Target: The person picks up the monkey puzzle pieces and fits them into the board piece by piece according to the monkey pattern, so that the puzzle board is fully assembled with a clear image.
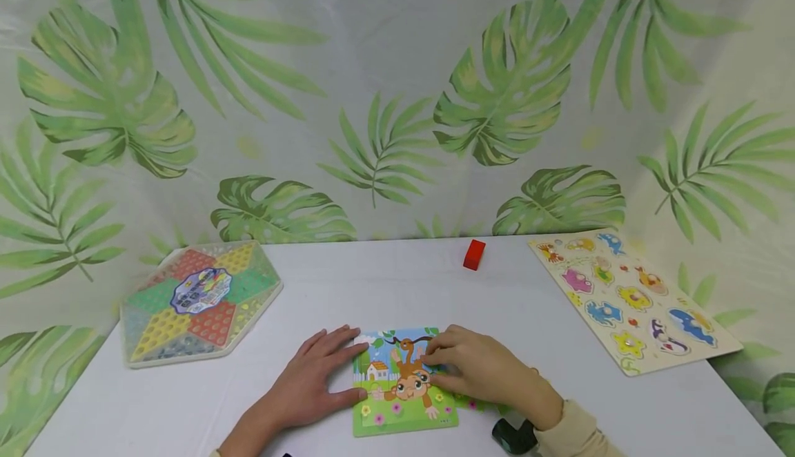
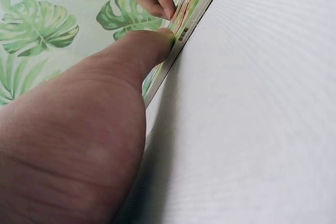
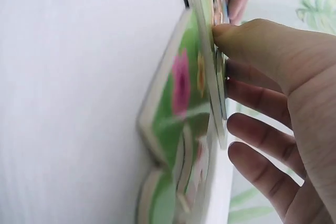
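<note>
Touching the monkey puzzle (image 1: 402, 389) at six o'clock on the table (image 1: 373, 291), we rest our left hand (image 1: 315, 378), fingers extended, at its nine; our right hand (image 1: 475, 364) bends over its three, whether pinching we cannot tell

2 hands (image 1: 323, 377) (image 1: 478, 367) | 1 monkey puzzle (image 1: 400, 407) between 'em | 1 lil red block (image 1: 474, 255) | 1 hex game (image 1: 201, 298) left | 1 animal board (image 1: 599, 292) right

White table (image 1: 385, 288), surface pale and plain. Behind it, a light sheet (image 1: 385, 43) printed with green palm and split leaves plus faint yellow spots; sheet also lines both sides. Faint creases and sheen visible. Lighting soft, fairly even.
</note>
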{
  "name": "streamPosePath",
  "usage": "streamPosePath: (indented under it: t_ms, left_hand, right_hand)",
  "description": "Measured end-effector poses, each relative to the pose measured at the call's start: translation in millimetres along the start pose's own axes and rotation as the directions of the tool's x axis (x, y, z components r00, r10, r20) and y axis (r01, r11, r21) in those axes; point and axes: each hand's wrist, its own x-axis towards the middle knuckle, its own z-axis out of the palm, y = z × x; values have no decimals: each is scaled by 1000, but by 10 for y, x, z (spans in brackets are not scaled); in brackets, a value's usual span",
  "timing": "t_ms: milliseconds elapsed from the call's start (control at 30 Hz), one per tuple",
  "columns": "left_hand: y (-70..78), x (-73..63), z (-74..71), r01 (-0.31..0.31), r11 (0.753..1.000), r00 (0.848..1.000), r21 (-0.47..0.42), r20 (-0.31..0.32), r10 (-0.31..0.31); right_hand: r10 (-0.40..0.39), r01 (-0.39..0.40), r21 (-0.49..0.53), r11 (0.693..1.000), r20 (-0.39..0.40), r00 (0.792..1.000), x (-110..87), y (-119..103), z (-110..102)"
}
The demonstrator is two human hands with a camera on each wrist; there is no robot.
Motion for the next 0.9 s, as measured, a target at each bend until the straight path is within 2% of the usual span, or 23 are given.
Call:
streamPosePath:
  t_ms: [167,400,500,667,900]
  left_hand:
    - [-1,3,8,19,1000,1000,-6,22,-19]
    - [-27,1,23,-16,999,1000,28,-15,17]
    - [-24,-2,18,-4,1000,1000,20,-3,4]
    - [-17,3,15,34,999,999,1,34,-34]
    - [-4,3,12,26,1000,999,-4,24,-26]
  right_hand:
    - [-11,11,-9,1000,3,1000,6,-38,31]
    - [-62,62,-20,998,-25,998,23,-99,50]
    - [-56,56,-20,998,-30,998,23,-111,57]
    - [-45,45,-1,999,-2,999,30,-102,46]
    - [-54,51,65,997,47,997,18,-38,27]
